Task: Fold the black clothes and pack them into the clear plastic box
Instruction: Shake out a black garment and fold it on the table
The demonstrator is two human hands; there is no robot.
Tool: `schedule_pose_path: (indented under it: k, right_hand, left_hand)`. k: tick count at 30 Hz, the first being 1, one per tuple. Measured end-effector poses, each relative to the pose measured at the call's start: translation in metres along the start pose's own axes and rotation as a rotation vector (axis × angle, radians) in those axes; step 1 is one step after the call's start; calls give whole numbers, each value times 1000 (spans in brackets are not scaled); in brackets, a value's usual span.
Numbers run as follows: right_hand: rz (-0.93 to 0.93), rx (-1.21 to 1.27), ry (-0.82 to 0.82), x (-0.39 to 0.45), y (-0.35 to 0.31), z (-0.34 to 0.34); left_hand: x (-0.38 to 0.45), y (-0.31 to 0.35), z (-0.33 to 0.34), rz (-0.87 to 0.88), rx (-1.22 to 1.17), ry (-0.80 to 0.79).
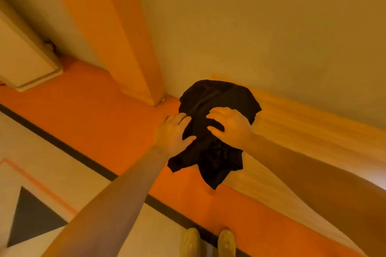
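A crumpled black garment lies bunched on the left end of a light wooden surface, with a loose flap hanging over the front edge. My left hand is on the garment's left side, its fingers spread and curled into the cloth. My right hand sits on top of the bundle, fingers and thumb bent round a fold of the fabric. No clear plastic box is in view.
An orange band runs under the wooden surface and an orange pillar rises at the corner behind it. A white panel hangs at far left. My two shoes stand on the pale floor close to the band.
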State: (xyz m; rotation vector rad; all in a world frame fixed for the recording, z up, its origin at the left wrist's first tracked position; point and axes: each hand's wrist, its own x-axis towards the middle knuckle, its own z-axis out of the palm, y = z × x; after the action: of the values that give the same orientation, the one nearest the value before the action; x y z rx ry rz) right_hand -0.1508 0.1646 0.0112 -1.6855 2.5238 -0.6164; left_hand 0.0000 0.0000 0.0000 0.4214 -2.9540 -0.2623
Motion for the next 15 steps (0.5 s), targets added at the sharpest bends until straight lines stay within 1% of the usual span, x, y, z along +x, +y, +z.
schedule_pose_path:
  k: [1, 3, 4, 7, 10, 12, 15]
  right_hand:
    - [-35, -29, -2, -1, -2, 9]
    - [-77, -84, -6, -4, -6, 25]
    - [-90, -114, -35, -8, -10, 33]
    - [-85, -194, -54, -15, -11, 53]
    - [-62, -209, -4, -23, -12, 64]
    - [-53, -158, 76, -25, -12, 65]
    - [13, -50, 127, -25, -16, 61]
  left_hand:
    - [-3, -1, 7, 3, 16, -37]
    - [-12, -3, 21, -6, 24, -54]
    - [-19, -2, 28, -25, 18, -71]
    - [-34, -3, 46, -51, -15, -76]
    - [-45, -1, 54, -25, -18, -44]
    - [-49, 0, 57, 16, -21, 63]
    - [-51, 1, 53, 63, -32, 241]
